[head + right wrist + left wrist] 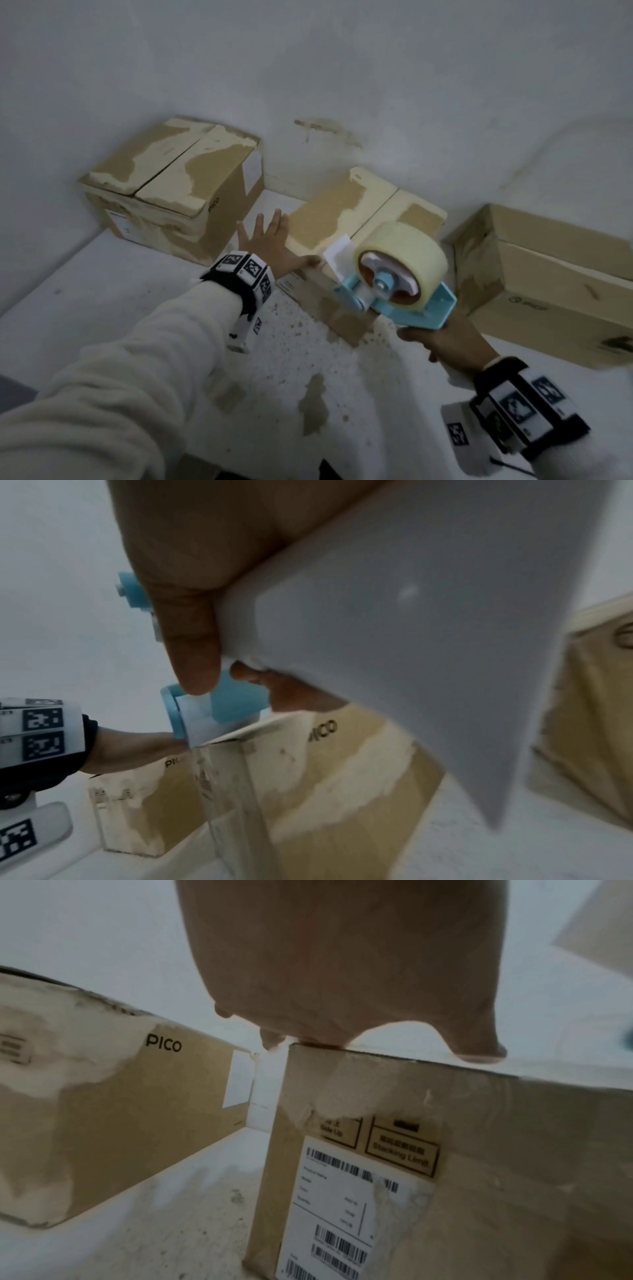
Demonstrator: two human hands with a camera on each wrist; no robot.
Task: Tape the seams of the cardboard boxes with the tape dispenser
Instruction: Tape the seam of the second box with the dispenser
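Three worn cardboard boxes stand on a white surface against the wall. My left hand (pixel 270 240) lies flat with spread fingers on the top left corner of the middle box (pixel 346 212), thumb along its near edge. My right hand (pixel 442 339) grips the handle of a light blue tape dispenser (pixel 397 274) with a roll of clear tape. Its white front plate sits at the middle box's near top edge, by the seam. In the right wrist view a strip of clear tape (pixel 232 804) runs down the box's front face. The left wrist view shows my palm (pixel 342 974) pressing the middle box (pixel 479 1164).
A taller box (pixel 178 185) with a split top stands at the back left, close to my left hand. A third box (pixel 555 284) lies to the right of the dispenser. The white surface (pixel 308 394) in front is stained and speckled.
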